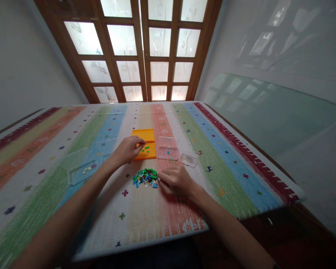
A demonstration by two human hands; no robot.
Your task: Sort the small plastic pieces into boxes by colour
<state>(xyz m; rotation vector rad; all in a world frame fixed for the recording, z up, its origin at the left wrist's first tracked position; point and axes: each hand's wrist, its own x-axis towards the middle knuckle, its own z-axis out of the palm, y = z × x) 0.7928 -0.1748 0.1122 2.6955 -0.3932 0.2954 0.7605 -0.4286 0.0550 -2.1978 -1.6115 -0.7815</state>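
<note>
My left hand [129,150] hangs over the left side of an open orange box [143,133]. Its thumb and fingers are pinched together, and whatever they hold is too small to make out. Several green toy bricks [146,147] lie inside that box. Close to me on the cloth is a pile of small toy bricks [145,176], mostly green and blue with some brown and white. At the pile's right edge rests my right hand [176,180], its fingers curled and closed. Its fingertips touch or nearly touch the bricks; what is between them is hidden.
Right of the orange box stand a clear box [161,156] with a blue brick [168,152] in it and a smaller clear box [188,160]. On the left, another clear box [72,178] holds several pale yellow bricks [87,170]. A striped cloth [100,216] covers the table.
</note>
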